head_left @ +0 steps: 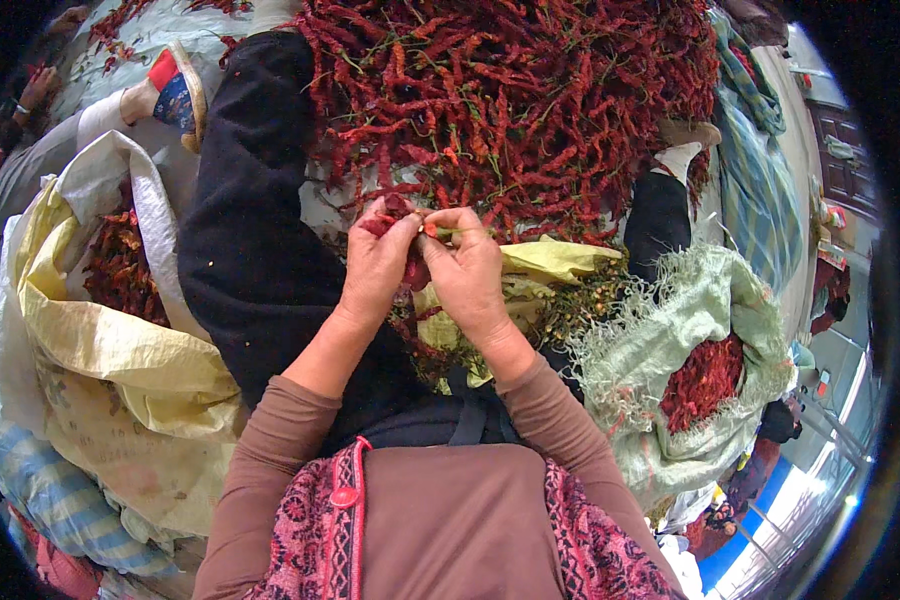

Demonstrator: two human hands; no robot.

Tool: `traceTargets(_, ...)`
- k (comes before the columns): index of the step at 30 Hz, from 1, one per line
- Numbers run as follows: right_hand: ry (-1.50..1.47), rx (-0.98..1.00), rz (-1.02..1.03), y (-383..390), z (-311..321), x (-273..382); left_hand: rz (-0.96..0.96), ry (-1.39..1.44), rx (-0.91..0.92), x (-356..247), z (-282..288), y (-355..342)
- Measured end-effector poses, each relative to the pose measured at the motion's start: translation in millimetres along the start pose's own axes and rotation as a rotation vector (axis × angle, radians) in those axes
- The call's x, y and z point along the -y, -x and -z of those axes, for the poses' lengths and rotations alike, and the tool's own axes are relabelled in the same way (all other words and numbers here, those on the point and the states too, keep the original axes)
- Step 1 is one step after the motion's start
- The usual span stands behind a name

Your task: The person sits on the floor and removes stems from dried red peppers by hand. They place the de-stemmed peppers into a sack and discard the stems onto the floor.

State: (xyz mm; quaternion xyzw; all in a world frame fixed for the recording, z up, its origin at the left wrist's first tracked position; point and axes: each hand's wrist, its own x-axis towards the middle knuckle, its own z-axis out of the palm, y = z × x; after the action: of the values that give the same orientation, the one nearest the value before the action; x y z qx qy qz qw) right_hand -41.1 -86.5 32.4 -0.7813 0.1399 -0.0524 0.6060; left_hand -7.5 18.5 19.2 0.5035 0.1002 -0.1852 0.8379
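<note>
My two hands meet over my lap, just in front of a large heap of dried red chili peppers. My left hand is closed around a dark red dried chili pepper, part of which shows above its fingers. Thumb and fingers of my right hand pinch at the pepper's stem end, where a bit of orange and green shows. Below the hands lies a yellow sack with a pile of greenish-brown stems on it.
A white and yellow sack with dried peppers stands at my left. To my right is a frayed pale green sack holding red peppers. Another person's foot in a shoe is at the upper left. My dark-trousered legs flank the heap.
</note>
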Motion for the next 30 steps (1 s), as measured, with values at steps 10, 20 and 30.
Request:
traceTargets(10, -0.139, 0.141, -0.355, -1, 30, 18, 0.054, -0.132, 0.201, 4, 3, 8)
traceTargets(20, -0.344, 0.000, -0.404, -12, 53, 28, 0.117, -0.254, 0.286, -3, 4, 8)
traceTargets(30, 0.449, -0.134, 0.107, 1, 65, 44, 0.010, -0.341, -0.011, 1, 5, 3)
